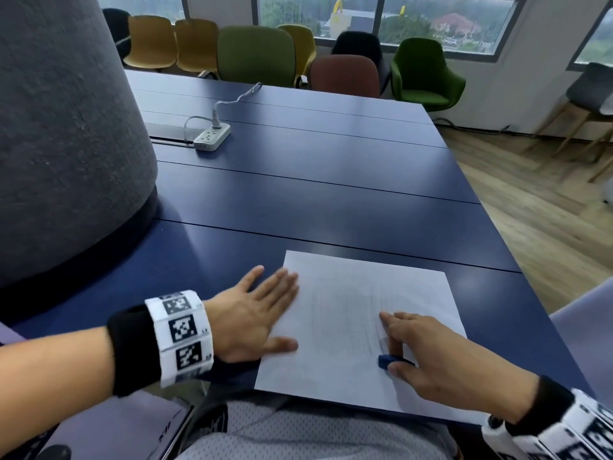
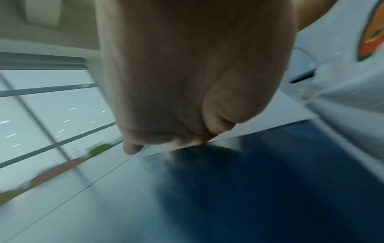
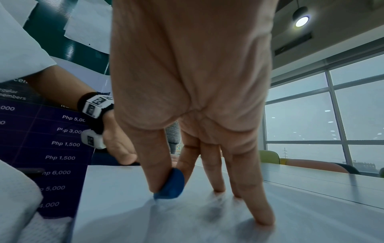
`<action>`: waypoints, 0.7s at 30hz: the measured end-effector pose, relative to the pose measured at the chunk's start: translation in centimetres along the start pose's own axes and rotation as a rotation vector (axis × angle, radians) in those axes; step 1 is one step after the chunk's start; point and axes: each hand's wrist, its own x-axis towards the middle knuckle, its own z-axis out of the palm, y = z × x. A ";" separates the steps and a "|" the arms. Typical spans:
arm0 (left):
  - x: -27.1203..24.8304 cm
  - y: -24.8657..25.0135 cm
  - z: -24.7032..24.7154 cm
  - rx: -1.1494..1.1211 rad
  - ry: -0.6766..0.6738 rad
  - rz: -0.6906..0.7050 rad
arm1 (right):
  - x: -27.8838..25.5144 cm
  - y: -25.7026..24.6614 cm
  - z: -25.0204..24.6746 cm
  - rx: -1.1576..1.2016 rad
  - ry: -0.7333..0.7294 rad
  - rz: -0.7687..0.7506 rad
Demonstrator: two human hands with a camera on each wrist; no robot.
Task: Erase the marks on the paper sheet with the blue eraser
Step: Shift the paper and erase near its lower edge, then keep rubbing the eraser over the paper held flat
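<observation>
Big dark blue table (image 1: 331, 180) fills the room's middle, w/ coloured chairs (image 1: 255, 54) at its far end by the windows. Wood floor on the right side.

White paper sheet (image 1: 335, 366) lies flat on the table near the person, close to the front edge. Faint grey pencil marks (image 1: 345, 313) show across its middle; they look blurry.

Left hand (image 1: 252, 313) lies flat, palm down, fingers straight and a bit spread. It sits half on the table, half on the sheet's left edge, w/ fingertips and thumb touching the paper. It holds nothing. Left wrist view is blurry but shows the palm down at the sheet's edge.

Right hand (image 1: 434, 360) is on the right part of the sheet. Its thumb and a finger pinch the blue eraser (image 1: 388, 361), and the eraser's bottom touches the paper. In the right wrist view the blue eraser (image 3: 171, 185) sits squeezed between thumb and finger, low end on the sheet, while the other fingers (image 3: 255, 197) reach down straight and touch the paper too.

White power strip (image 1: 212, 136) w/ a cord sits far back on the table, well apart from the sheet. Big grey round thing (image 1: 66, 127) stands at the left.
</observation>
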 end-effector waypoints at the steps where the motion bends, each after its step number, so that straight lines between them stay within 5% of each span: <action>1: 0.4 -0.7 -0.6 -0.034 0.000 -0.044 | 0.0 0.0 0.0 -0.006 -0.001 0.004; 12: 3.3 -3.0 -3.4 -0.143 0.144 0.013 | 4.4 -2.9 -3.9 -0.236 0.089 -0.056; 21: 3.0 -2.9 -3.2 -0.155 0.068 -0.019 | 13.2 -4.1 -4.8 -0.294 0.088 -0.152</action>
